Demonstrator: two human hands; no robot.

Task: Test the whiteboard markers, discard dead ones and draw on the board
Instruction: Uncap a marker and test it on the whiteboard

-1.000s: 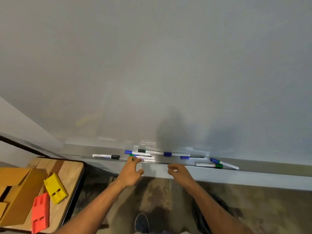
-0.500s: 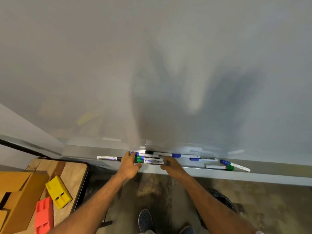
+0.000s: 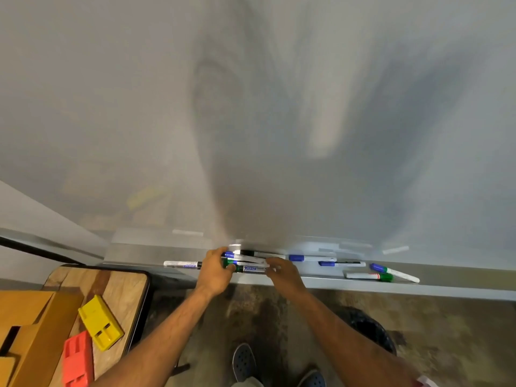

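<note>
Bare forearms (no sleeves), dark perforated clogs

The green marker bears blue lettering — too blurred to read.

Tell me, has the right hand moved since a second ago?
Yes. The right hand has gone forward and left onto the marker tray, where it now touches the green-capped marker that the left hand grips.
</note>
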